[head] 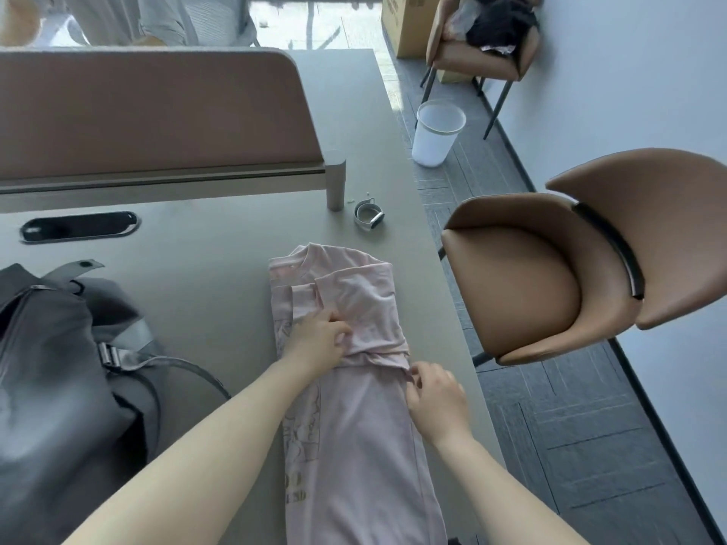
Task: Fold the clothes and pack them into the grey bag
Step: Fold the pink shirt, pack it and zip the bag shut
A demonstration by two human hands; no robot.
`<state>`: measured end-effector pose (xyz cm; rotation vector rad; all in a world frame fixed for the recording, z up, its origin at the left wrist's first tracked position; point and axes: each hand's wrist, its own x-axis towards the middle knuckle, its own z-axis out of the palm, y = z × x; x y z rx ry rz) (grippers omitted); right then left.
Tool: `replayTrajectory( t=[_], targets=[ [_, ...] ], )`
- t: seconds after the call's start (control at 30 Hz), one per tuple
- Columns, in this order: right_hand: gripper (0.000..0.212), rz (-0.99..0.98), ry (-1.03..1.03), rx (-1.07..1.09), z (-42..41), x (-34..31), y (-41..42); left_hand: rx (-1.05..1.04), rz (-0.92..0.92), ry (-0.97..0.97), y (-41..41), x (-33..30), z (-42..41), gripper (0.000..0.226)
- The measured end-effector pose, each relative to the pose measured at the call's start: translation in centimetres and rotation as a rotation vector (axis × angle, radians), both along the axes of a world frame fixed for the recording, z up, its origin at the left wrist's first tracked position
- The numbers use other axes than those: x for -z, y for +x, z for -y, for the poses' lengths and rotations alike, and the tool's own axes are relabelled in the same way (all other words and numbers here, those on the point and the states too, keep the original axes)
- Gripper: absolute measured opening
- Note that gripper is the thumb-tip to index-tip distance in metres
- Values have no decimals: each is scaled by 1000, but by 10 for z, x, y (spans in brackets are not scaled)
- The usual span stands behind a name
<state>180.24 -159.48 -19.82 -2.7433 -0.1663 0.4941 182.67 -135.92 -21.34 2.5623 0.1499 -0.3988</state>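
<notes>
A pale pink T-shirt (354,426) lies lengthwise on the grey table (204,253), folded into a narrow strip with its collar at the far end and both sleeves turned in. My left hand (318,340) rests on the folded sleeve at the shirt's middle, fingers pinching the cloth. My right hand (436,395) pinches the shirt's right edge just below the sleeve fold. The grey bag (59,387) sits at the table's left, zipped top facing up, with a buckled strap trailing toward the shirt.
A wristwatch (368,216) lies beyond the shirt near a divider post (335,182). A brown desk divider (157,112) crosses the table's far side. A brown chair (550,277) stands close to the right edge; a white bin (436,133) and another chair (480,45) are farther back.
</notes>
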Motion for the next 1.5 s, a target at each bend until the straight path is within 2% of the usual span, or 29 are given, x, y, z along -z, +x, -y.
replayTrajectory(
  t=[0.1, 0.23, 0.37, 0.47, 0.57, 0.7, 0.77, 0.83, 0.93, 1.0, 1.1, 1.17, 1.23, 1.37, 1.47, 1.5],
  targets=[
    [20, -212, -51, 118, 10, -6, -22, -258, 83, -33, -19, -7, 8, 27],
    [26, -344, -69, 145, 13, -12, -56, -550, -33, 54, -69, -17, 20, 40],
    [25, -333, 91, 146, 14, -9, -79, -758, -159, 30, -131, -14, 31, 55],
    [26, -338, 272, 193, 22, -11, -83, -783, -290, 19, -168, -13, 42, 38],
    [19, -448, 424, 239, 31, -17, -89, -818, -253, -76, -192, -16, 52, 38],
    [25, -677, 540, 255, 46, -10, -112, -1040, -93, -368, -212, -22, 64, 25],
    [11, -653, 548, 273, 52, -9, -119, -1030, -175, -424, -224, -23, 70, 26],
    [2, -583, 569, 324, 57, -11, -123, -947, -292, -403, -245, -19, 79, 23],
    [15, -472, 621, 368, 63, -14, -134, -991, -140, -420, -271, -22, 87, 27],
    [17, -415, 613, 368, 69, -12, -146, -1039, -85, -498, -282, -23, 87, 31],
    [11, -392, 642, 405, 76, -15, -163, -948, -267, -667, -299, -23, 91, 33],
    [24, -396, 696, 450, 79, -14, -173, -771, -378, -590, -313, -23, 95, 23],
    [31, -353, 712, 471, 81, -13, -182, -720, -356, -548, -324, -22, 97, 14],
    [36, -262, 748, 558, 84, -10, -196, -862, -233, -654, -345, -11, 94, 1],
    [34, -310, 762, 609, 82, -6, -211, -729, -406, -771, -365, -15, 105, 24],
    [34, -334, 763, 619, 81, -6, -216, -664, -467, -756, -370, -14, 108, 28]
  ],
)
